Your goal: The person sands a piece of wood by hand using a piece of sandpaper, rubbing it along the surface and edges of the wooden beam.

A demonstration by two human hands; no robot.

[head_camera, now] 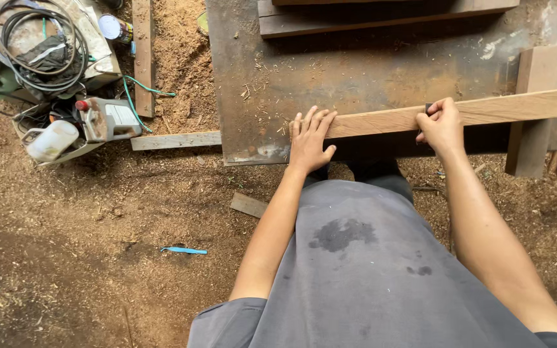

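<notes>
the left hand (309, 140) is pressing flat, fingers spread, on the end of a stiff, probably weighty wooden plank (504, 107), while the right hand (441, 124) is gripping it mid-length, fingers curled tight over the edge.

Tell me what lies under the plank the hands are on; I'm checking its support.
The plank rests on a dark, dusty tabletop, its right end over a wooden block. The left hand covers its end.

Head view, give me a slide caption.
Left hand flat on a wooden plank's end, right hand gripping it.
</notes>
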